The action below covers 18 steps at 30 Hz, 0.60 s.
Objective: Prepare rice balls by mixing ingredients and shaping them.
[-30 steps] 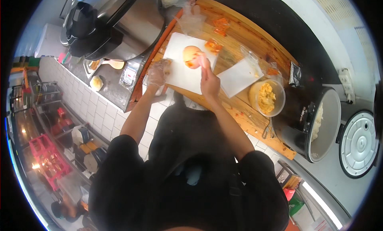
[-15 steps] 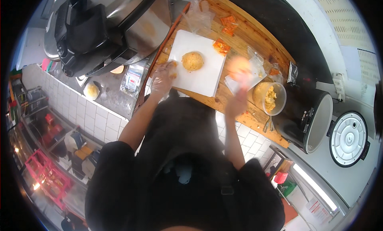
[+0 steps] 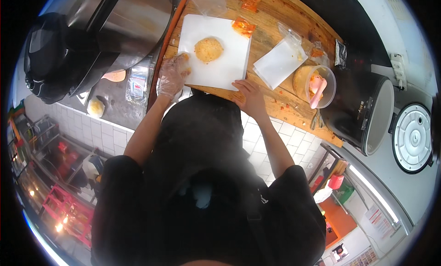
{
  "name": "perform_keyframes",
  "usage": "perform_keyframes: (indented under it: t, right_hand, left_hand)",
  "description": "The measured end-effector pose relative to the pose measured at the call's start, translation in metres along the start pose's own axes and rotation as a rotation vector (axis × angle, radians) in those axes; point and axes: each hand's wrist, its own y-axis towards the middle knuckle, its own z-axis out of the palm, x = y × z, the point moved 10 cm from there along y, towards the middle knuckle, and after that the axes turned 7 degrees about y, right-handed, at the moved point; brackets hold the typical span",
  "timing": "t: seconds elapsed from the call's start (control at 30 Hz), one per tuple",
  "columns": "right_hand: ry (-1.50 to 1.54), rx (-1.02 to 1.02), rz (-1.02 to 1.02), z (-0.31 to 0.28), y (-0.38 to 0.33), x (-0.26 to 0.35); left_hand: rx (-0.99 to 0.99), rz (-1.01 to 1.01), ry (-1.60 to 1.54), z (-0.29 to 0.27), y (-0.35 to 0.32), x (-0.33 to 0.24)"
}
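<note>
A rounded mound of orange-flecked rice [image 3: 208, 50] rests on a square sheet of white paper [image 3: 216, 75] on the wooden table. My left hand [image 3: 172, 76], in a clear plastic glove with orange-yellow smears, lies over the paper's left edge, fingers loosely spread. At the near right corner, my bare right hand [image 3: 248, 97] grips the paper's edge with its fingertips, the thumb hidden. A pink spoon [image 3: 318, 92] leans in a round clear tub [image 3: 333, 88] of yellow-orange food to the right. An orange sauce-smeared packet [image 3: 243, 27] touches the paper's far right corner.
Folded white paper [image 3: 280, 61] lies between sheet and tub. Crumpled clear plastic [image 3: 209, 2] sits at the back. A big steel-and-black cooker [image 3: 133, 22] stands left; at the right are a dark open pot [image 3: 353, 112] and its round metal lid [image 3: 413, 137]. Tongs [image 3: 317, 120] lie by the table's near edge.
My right hand has left the pink spoon in the tub and moved left to the paper's near edge. My left hand stays at the paper's left side. The whole view has shifted.
</note>
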Motion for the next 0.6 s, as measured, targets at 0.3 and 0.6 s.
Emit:
perform_keyframes:
  t: [0.3, 0.6]
  right_hand:
    - [-0.083, 0.037, -0.054, -0.007, 0.005, -0.029]
    - [0.181, -0.047, 0.143, -0.004, 0.016, -0.054]
  left_hand:
    - [-0.026, -0.022, -0.038, 0.001, -0.001, 0.009]
    - [-0.011, 0.128, 0.053, -0.046, -0.009, -0.045]
